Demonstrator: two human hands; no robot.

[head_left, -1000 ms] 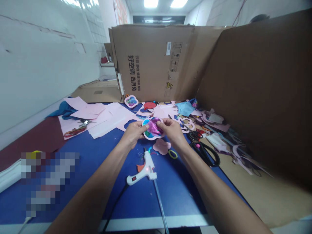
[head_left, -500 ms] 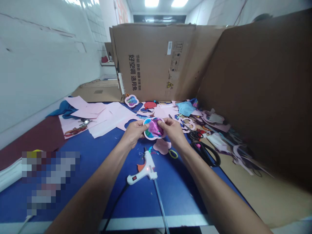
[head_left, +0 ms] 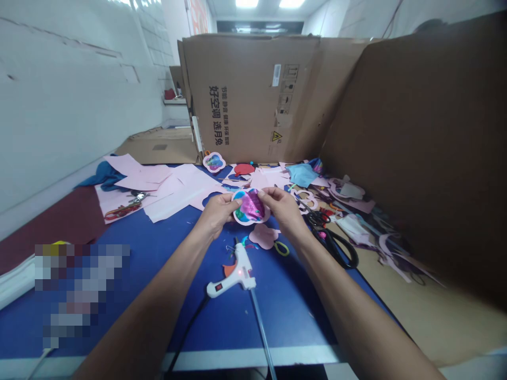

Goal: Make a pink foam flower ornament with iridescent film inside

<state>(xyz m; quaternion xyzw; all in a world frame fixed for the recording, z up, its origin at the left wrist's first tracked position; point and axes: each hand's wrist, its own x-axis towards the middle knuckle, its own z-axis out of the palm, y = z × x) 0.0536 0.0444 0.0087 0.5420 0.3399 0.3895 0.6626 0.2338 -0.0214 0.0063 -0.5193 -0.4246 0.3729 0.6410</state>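
A flower-shaped pink cutout (head_left: pixel 252 207) with shiny purple and blue-green material across its middle is held up between both hands, above the blue table. My left hand (head_left: pixel 217 214) pinches its left edge, thumb on the front. At the upper right edge, my right hand (head_left: pixel 280 207) grips it between thumb and fingers. Just below lies a pink scalloped piece (head_left: pixel 263 236) beside a small yellow-green loop (head_left: pixel 282 248). Nearer to me rests a white hot glue gun (head_left: pixel 237 275) with an orange trigger, its red light lit and a long glue stick (head_left: pixel 261 330) in its back.
Black-handled scissors (head_left: pixel 336 247) and paper scraps lie to the right. Pink sheets (head_left: pixel 178 187) spread at the left, with small metal snips (head_left: pixel 137 199) on them. A similar flower piece (head_left: pixel 214 162) leans at the back. Cardboard walls (head_left: pixel 253 100) stand behind and to the right.
My right thumb has slid from the front of the flower cutout toward its upper right edge, uncovering more purple. The cutout tilts slightly; the left hand keeps its hold.
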